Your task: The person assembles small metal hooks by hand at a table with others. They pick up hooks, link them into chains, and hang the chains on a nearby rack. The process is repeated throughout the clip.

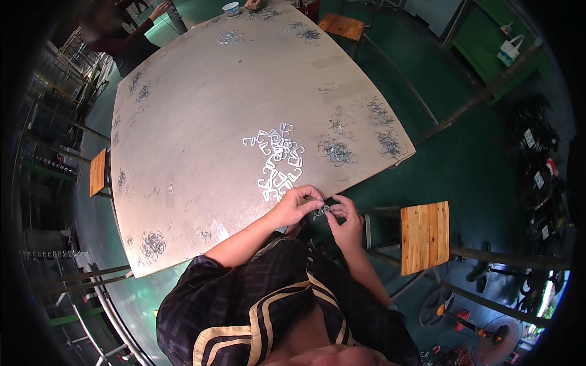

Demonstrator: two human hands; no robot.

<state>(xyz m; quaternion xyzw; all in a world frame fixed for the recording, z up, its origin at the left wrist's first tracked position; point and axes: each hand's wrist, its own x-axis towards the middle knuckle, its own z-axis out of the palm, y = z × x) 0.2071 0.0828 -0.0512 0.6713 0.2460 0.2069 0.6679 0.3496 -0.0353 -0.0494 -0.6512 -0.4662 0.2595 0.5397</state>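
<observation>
At the table's near edge my left hand (296, 206) and my right hand (346, 223) meet, their fingertips pinched together. Between them is a small bunch of thin metal wire pieces (320, 211), partly covered by the fingers; their exact kind is too small to tell. Just beyond my left hand lies a loose heap of flat, shiny hook-shaped metal pieces (282, 146) on the tabletop. A darker pile of bent wire clips (337, 152) sits to the right of that heap, with further wire piles near the right edge.
The large pale table (201, 122) carries several more wire piles along its rim, one at the near left (152, 244). A wooden stool (425, 238) stands at my right, another stool (99, 172) at the left. Across the far left corner a person (122, 39) sits; a small tub (231, 9) stands at the far edge.
</observation>
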